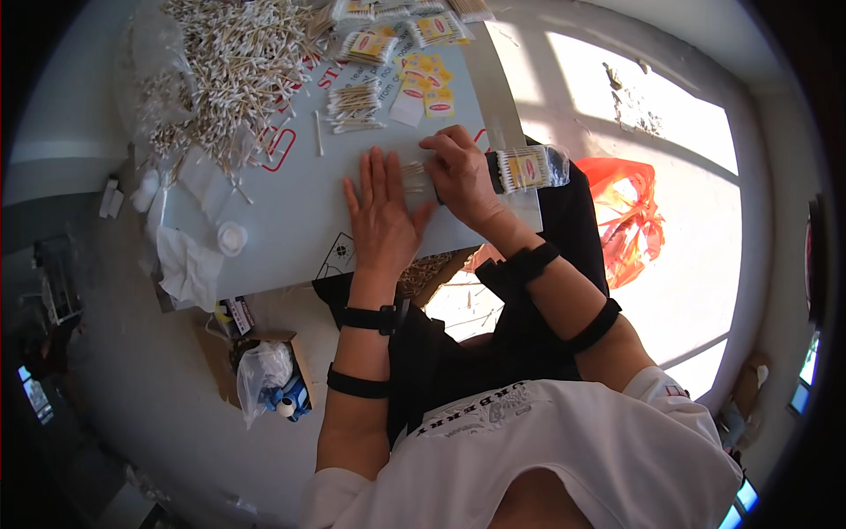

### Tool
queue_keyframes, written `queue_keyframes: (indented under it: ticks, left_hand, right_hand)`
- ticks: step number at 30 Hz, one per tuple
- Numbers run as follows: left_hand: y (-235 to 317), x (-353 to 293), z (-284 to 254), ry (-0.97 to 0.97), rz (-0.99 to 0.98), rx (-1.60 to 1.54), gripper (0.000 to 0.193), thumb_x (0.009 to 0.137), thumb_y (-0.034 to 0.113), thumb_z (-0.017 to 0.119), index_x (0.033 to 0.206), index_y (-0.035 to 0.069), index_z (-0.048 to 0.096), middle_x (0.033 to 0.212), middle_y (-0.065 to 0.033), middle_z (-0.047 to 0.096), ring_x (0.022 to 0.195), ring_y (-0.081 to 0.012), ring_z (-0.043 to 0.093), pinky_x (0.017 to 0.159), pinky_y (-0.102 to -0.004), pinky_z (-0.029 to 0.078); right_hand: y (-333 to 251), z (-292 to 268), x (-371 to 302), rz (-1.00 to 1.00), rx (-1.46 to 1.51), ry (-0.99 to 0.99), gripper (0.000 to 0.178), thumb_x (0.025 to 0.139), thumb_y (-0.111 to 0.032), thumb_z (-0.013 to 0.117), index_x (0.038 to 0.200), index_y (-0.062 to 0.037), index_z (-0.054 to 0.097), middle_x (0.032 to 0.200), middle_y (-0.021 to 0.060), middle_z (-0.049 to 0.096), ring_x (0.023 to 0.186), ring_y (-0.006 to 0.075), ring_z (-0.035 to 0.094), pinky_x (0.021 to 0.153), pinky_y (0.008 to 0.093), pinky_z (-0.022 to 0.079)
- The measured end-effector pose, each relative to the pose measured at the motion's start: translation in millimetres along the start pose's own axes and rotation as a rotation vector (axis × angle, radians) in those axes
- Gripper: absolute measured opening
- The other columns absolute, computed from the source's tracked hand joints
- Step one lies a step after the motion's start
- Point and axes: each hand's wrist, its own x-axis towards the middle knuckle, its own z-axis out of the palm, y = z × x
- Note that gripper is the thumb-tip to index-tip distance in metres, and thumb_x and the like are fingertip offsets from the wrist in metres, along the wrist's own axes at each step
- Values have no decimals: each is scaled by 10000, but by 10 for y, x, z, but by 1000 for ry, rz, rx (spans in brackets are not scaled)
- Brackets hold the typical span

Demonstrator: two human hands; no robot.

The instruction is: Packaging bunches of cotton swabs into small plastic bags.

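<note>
My left hand (383, 212) lies flat on the grey tabletop, fingers stretched out and pointing away from me. To its right my right hand (463, 176) is closed, its fingers curled over something I cannot make out. Between the two hands a few cotton swabs (412, 176) show, partly covered by the fingers. Just past my right hand, at the table's right edge, a clear bag of cotton swabs (526, 167) with a yellow card rests against a dark strip (495, 172). Beyond my hands are a small stack of loose cotton swabs (354, 101) and several yellow cards (425, 75).
A big heap of cotton swabs (233, 66) covers the far left. Filled swab packs (366, 47) lie at the back. A tape roll (232, 238) and white tissue (187, 264) sit at the near left. An orange-red plastic bag (627, 220) and an open carton (304, 357) stand below the table.
</note>
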Motion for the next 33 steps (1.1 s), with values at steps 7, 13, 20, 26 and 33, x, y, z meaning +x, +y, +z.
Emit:
queue_keyframes:
  ticks: [7,13,20,26,33]
  left_hand:
    - [-33,59,184,484,-209,-947,573,1021,239,448,1513,36,235,1601,-177,128,1483,-312,137,1180,-429,159]
    - [111,50,225,533,-233,-1132,553,1028,208,431,1513,24,239,1594,-159,172,1479,-279,150,1181,-396,161]
    - [-36,-121,-37,55,-16,-70,728,901,276,614,1490,7,280,1573,-190,214,1461,-345,202,1178,-504,167]
    - [-16,-143,-4,7,-26,37,777,883,372,630,1480,-3,304,1554,-195,273,1460,-314,226,1177,-518,144]
    - [12,-138,-3,14,-32,23,778,884,368,631,1481,-5,301,1554,-204,267,1463,-317,220,1177,-518,141]
  right_hand:
    - [-94,294,-113,115,519,261,261,955,-2,491,1202,17,572,1293,129,552,1191,225,535,1011,296,409]
    - [-78,383,-151,131,648,227,290,963,-6,477,1236,28,570,1331,132,536,1216,202,520,1039,285,392]
    - [-21,48,-221,112,263,135,161,803,13,646,961,-19,659,1008,119,595,919,279,618,807,327,504]
    - [-7,47,-213,-158,-73,73,138,720,-49,714,843,-51,653,872,103,556,836,312,589,718,394,509]
    - [17,52,-221,-174,-126,28,130,713,-73,708,828,-58,649,846,103,555,830,320,586,723,406,505]
